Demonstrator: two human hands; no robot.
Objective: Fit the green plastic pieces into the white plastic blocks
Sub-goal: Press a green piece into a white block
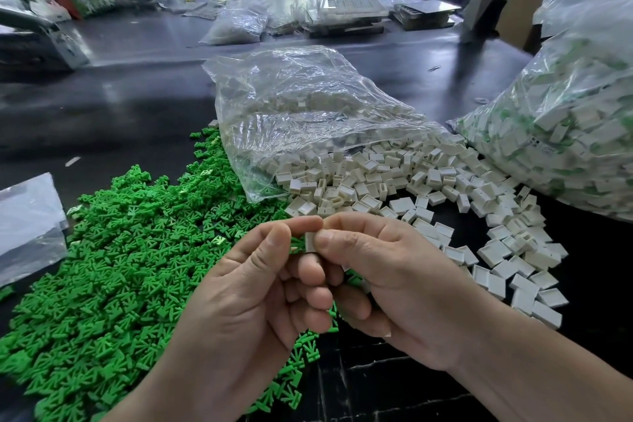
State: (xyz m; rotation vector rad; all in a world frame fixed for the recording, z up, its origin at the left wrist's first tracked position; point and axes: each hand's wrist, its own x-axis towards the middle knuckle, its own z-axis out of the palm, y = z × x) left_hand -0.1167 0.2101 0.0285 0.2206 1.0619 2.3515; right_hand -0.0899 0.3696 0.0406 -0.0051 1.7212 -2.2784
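As both grips meet mid-air, pinching one white block upright: left hand on its left side, right hand on its right. Green sliver touching block's left, probably the green piece; likely pushes in rightward.

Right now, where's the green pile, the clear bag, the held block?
Green plastic pieces pile [130, 250]: head view, middle.
Clear plastic bag [301, 103]: head view, top.
Small white plastic block [311, 242]: head view, front.

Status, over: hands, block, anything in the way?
One white block pinched between left hand and right hand. Any green piece inside: cannot tell. Nothing in the way.
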